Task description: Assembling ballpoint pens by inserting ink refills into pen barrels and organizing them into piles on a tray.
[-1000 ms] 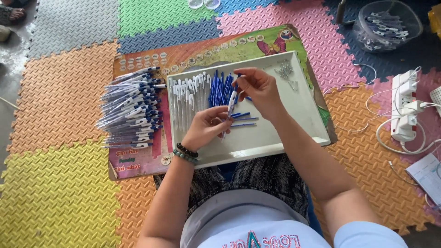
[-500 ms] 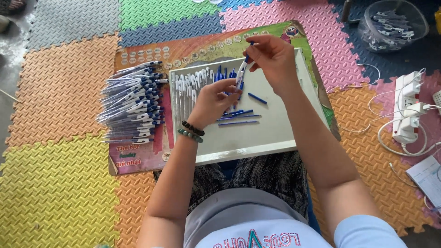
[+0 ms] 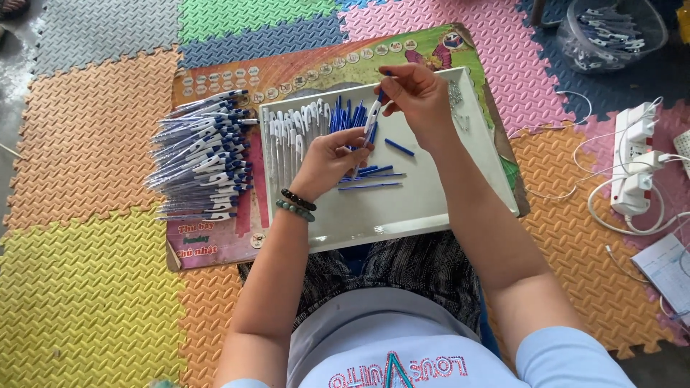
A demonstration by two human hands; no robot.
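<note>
Head view: left hand (image 3: 332, 159) and right hand (image 3: 419, 100) together grip one white-and-blue pen (image 3: 370, 123) above a white tray (image 3: 402, 208). Loose blue refills (image 3: 374, 176) lie on the tray; finished pens (image 3: 205, 162) are piled to its left.

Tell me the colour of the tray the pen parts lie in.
White: the tray is a plain white rectangle, seen best in the head view, resting on a colourful printed board.
</note>
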